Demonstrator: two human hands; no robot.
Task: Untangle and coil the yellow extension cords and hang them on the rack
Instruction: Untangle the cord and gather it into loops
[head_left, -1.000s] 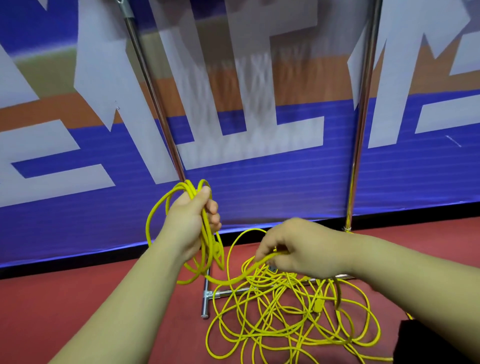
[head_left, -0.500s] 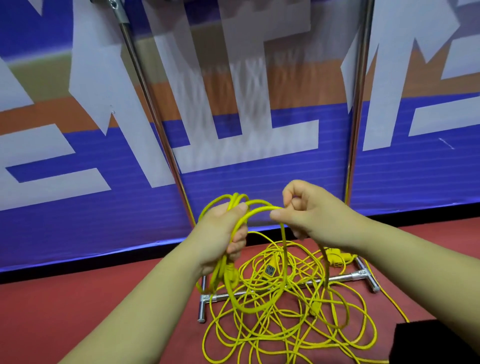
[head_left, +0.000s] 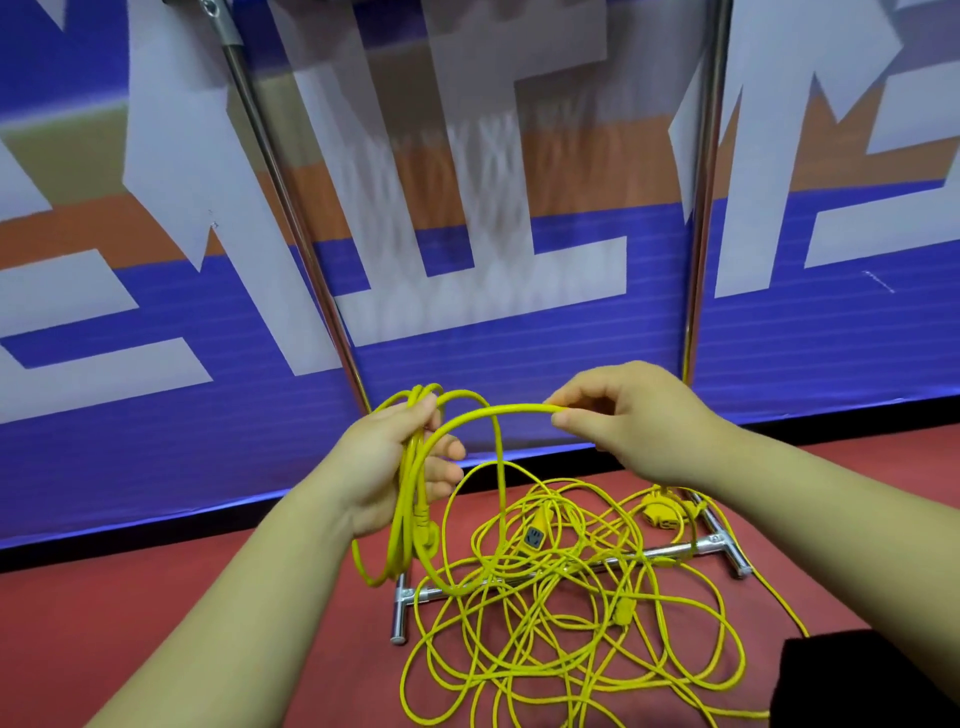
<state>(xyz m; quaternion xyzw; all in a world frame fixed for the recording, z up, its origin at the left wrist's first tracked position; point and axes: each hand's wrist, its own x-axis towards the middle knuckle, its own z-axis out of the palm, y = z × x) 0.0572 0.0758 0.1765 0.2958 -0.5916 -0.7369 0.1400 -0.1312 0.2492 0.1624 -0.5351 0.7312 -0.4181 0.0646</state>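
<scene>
My left hand (head_left: 395, 462) grips a small bundle of yellow cord loops (head_left: 408, 499), which hang down from the fist with a yellow plug at their lower part. My right hand (head_left: 623, 415) pinches a strand of the same cord between thumb and fingertips, and that strand arches over to my left hand. Below both hands a tangled pile of yellow extension cord (head_left: 561, 623) lies on the red floor, with a socket end (head_left: 535, 535) and another yellow plug block (head_left: 660, 512) showing. The metal rack (head_left: 291, 208) stands behind, its base bar partly under the tangle.
The rack's right upright (head_left: 701, 208) and foot bar (head_left: 727, 545) stand against a blue, white and orange banner wall. A dark object (head_left: 857, 680) fills the bottom right corner. Red floor stretches to the left.
My right hand rose from the pile with a strand and now holds it at the left hand's height, a little farther apart. My left hand shifted right with its loops.
</scene>
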